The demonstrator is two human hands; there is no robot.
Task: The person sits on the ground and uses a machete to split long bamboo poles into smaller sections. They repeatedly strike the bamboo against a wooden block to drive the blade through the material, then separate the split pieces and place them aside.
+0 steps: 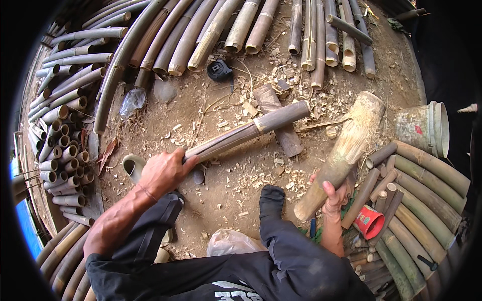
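Observation:
My left hand (163,171) is closed around the near end of a brown bamboo tube (228,137). A long dark slit runs along the tube up to a pale ring near its far end. That far part lies across a flat wooden block (289,141) on the ground. At the right, my right hand (335,199) grips the lower part of a thick wooden log (346,145), tilted with its far end away from me. The log's upper surface is pale and frayed. Some of the right hand's fingers are hidden behind the log.
Bamboo poles (206,37) lie in rows at the back, with stacked tubes (65,155) along the left. A black tape measure (219,70) lies on the chip-strewn soil. To the right are a dirty white bucket (422,129), a red cup (370,223) and more bamboo (427,188).

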